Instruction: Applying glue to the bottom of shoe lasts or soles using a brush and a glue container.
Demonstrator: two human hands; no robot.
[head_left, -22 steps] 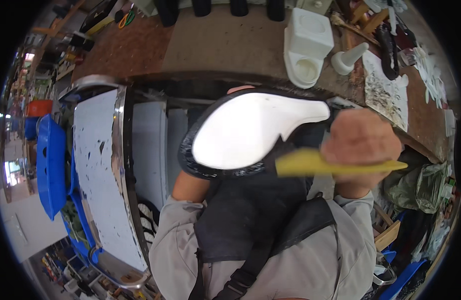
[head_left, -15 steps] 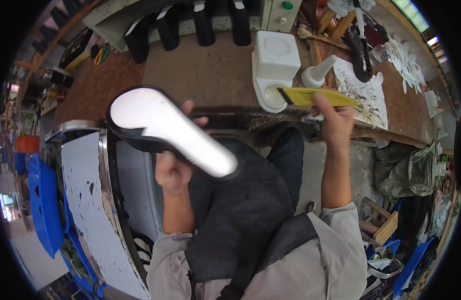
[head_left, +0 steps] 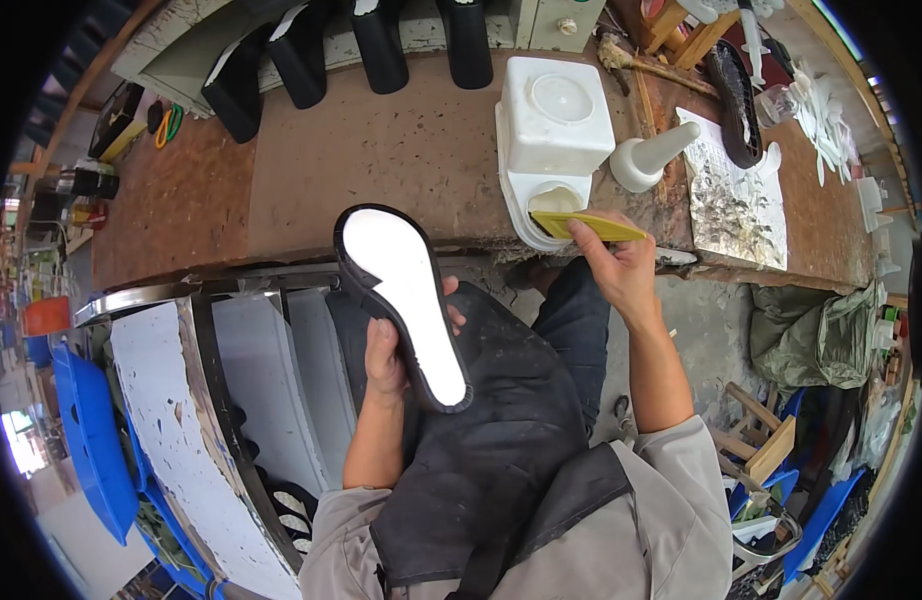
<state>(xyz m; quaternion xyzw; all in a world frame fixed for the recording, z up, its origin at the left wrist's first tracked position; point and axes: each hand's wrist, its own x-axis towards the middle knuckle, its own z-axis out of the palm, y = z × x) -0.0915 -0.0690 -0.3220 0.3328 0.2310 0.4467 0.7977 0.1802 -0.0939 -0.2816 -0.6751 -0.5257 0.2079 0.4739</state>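
In my left hand is a black shoe upper, its white underside facing up and the wide end pointing away from me. My left fingers wrap round its narrower half, over my lap. A flat brush with a yellow handle is pinched between the thumb and fingers of my right hand. The brush's dark tip rests at the mouth of the cup at the front of a white plastic dispenser. What the cup holds is hard to make out. A white cone-topped bottle stands just right of the dispenser.
Several black shoe pieces line the back of the brown workbench. At the right lie a stained paper and a black sole. A metal-edged rack stands at my left, and blue plastic lies beyond it.
The shoe upper has swung to point more nearly straight away from me and shifted right. My right hand has brought the brush lower and left, to the cup's mouth. The view has shifted slightly.
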